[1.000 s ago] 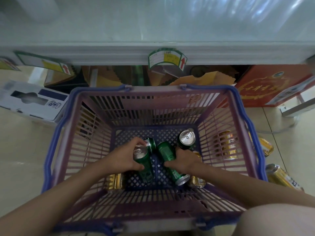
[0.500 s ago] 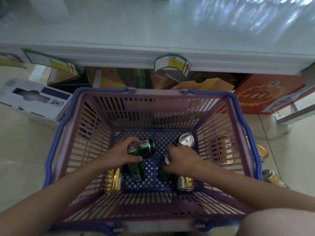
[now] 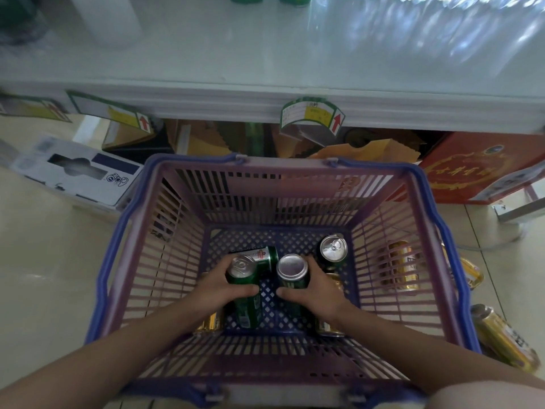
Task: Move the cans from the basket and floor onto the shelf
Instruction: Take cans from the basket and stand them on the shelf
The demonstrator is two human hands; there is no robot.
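**Both hands grip green cans inside the basket**

Left hand (image 3: 219, 286) is wrapped around 1 upright green can (image 3: 243, 271); right hand (image 3: 315, 292) clasps a second green can (image 3: 292, 273) with its plain silver end up. Between and behind them 1 more green can lies on its side (image 3: 265, 255), and another stands upright (image 3: 333, 249) near the basket's (image 3: 413, 184) right wall. Gold cans (image 3: 211, 321) lie on the basket bottom. Outside, gold floor cans (image 3: 501, 338) rest to the right. Ahead runs the white shelf (image 3: 265, 63).
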